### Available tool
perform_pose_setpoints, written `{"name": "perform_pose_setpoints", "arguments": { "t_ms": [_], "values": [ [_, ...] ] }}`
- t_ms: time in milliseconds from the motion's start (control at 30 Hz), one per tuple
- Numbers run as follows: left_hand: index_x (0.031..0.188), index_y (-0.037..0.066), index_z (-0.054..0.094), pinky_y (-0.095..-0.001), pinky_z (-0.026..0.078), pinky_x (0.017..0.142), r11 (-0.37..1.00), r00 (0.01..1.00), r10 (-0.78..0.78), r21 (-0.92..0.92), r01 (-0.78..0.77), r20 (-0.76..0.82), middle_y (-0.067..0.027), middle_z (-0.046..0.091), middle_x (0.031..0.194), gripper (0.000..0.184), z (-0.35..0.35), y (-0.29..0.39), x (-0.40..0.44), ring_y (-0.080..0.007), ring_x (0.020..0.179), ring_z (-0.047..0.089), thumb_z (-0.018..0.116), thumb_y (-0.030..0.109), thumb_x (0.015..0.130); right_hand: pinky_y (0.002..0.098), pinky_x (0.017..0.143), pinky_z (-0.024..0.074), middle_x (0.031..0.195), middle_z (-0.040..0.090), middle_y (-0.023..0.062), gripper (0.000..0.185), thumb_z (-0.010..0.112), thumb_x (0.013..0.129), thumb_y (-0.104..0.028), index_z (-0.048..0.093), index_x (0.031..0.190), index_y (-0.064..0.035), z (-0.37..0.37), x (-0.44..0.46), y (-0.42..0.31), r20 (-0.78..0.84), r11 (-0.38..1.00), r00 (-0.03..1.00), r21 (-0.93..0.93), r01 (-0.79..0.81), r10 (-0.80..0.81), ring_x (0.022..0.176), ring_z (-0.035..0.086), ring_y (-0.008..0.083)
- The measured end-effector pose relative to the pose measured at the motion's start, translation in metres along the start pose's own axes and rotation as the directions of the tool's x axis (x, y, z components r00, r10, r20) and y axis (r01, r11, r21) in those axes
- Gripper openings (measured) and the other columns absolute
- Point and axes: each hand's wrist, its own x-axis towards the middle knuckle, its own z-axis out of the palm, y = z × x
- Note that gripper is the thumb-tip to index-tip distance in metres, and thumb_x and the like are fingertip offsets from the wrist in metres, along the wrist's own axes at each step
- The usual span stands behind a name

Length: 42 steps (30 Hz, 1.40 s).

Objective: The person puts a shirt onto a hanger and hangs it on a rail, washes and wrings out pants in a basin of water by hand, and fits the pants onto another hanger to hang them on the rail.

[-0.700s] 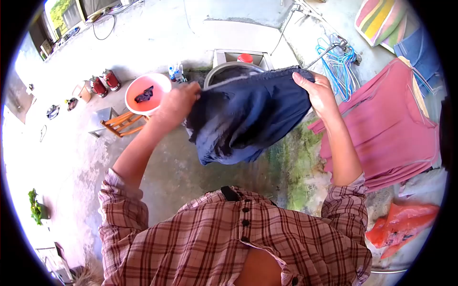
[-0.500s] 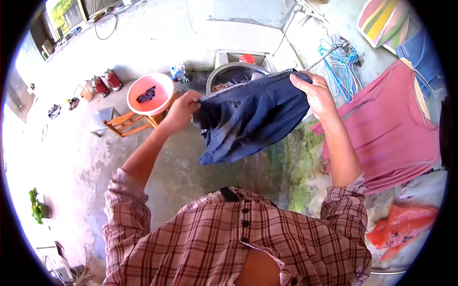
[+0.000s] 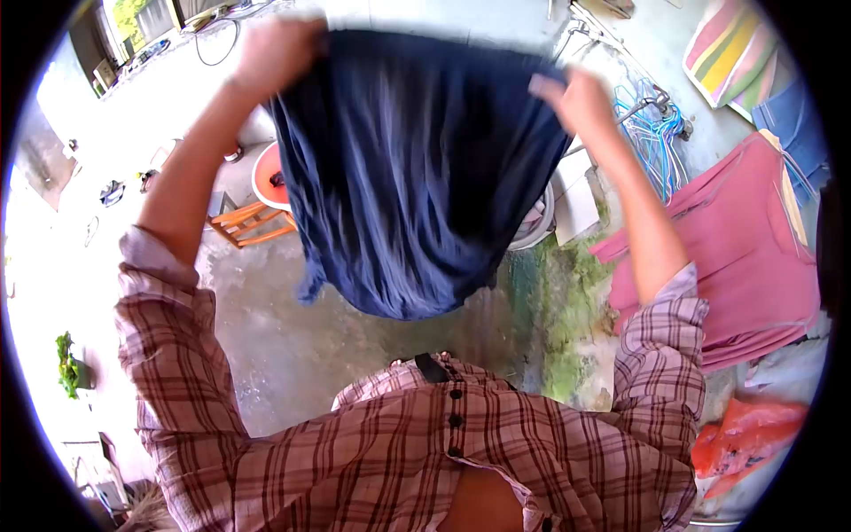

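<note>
A dark navy garment (image 3: 417, 186) hangs spread wide in front of me, its upper edge stretched nearly straight between my hands. Its lower edge falls in a rounded curve with many creases; which kind of garment it is I cannot tell. My left hand (image 3: 282, 58), blurred by motion, is closed on the upper left corner. At the upper right corner, my right hand (image 3: 581, 102) pinches the cloth, thumb along the edge. Behind the garment, a pink basin (image 3: 263, 182) with a dark cloth in it is partly hidden, as is a metal tub (image 3: 542, 222) of laundry.
A wooden chair (image 3: 248, 223) stands under the basin. To the right hang blue and white hangers (image 3: 656, 133), a pink garment (image 3: 731, 248) and a striped cloth (image 3: 731, 58). A red plastic bag (image 3: 749, 439) is at lower right. The concrete floor (image 3: 284, 355) looks wet.
Both hands have risen, the left also moving outward to the left. The navy garment has gone from bunched and slanting to spread out, now covering much of the basin and tub.
</note>
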Motion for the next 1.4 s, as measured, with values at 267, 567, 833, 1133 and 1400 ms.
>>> {"name": "perform_pose_setpoints", "arguments": {
  "t_ms": [267,567,833,1133,1400],
  "values": [
    [0.105,0.013,0.067,-0.0457,0.053,0.073,0.985,0.874,-0.165,-0.113,0.127,-0.457,-0.0162,0.069,0.093,0.027,-0.074,0.042,-0.084,-0.0372,0.082,0.066,0.058,0.032,0.089,0.0444,0.083,0.0492,0.101,0.064,0.0288,0.048,0.063,0.086,-0.038,0.059,0.114,0.0014,0.095,-0.109,-0.043,-0.268,0.921,0.896,0.064,0.383,-0.354,0.09,0.064,0.0362],
    [0.105,0.016,0.069,-0.045,0.052,0.08,0.787,0.382,0.35,-0.49,0.375,0.855,-0.0152,0.069,0.096,0.027,0.062,0.147,-0.39,-0.0357,0.093,0.064,0.064,0.022,0.079,0.038,0.075,0.0501,0.093,0.068,0.025,0.026,0.07,0.078,-0.022,0.068,0.087,0.003,0.183,-0.334,0.008,0.877,0.947,0.411,0.31,-0.087,-0.25,0.078,0.065,0.0319],
    [0.095,0.017,0.073,-0.0469,0.052,0.076,0.776,0.72,-0.013,-0.447,0.445,0.694,-0.0156,0.069,0.088,0.028,0.002,0.085,-0.255,-0.0364,0.084,0.066,0.059,0.018,0.071,0.0408,0.076,0.0517,0.086,0.069,0.0221,0.038,0.078,0.074,-0.029,0.069,0.097,-0.0006,0.135,-0.189,0.017,0.712,0.875,0.651,0.46,-0.149,-0.263,0.083,0.068,0.0349],
    [0.111,0.005,0.066,-0.0392,0.052,0.085,0.916,0.631,-0.177,0.108,0.387,-0.755,-0.0177,0.069,0.1,0.026,-0.225,-0.086,-0.061,-0.0348,0.089,0.067,0.055,0.016,0.09,0.0407,0.072,0.0503,0.083,0.066,0.0226,0.057,0.079,0.071,-0.039,0.064,0.1,0.0084,-0.136,0.016,-0.039,-0.845,0.938,0.52,0.069,0.339,-0.126,0.077,0.064,0.0359],
    [0.103,0.011,0.07,-0.0421,0.051,0.084,0.823,0.232,0.455,-0.506,0.26,0.86,-0.0176,0.069,0.097,0.025,0.026,0.163,-0.366,-0.0354,0.088,0.067,0.057,0.02,0.083,0.0375,0.066,0.0494,0.072,0.065,0.0188,0.049,0.079,0.069,-0.035,0.066,0.088,0.0081,0.205,-0.337,0.038,0.973,0.95,0.126,0.156,0.271,-0.196,0.067,0.063,0.0289]
  ]
}}
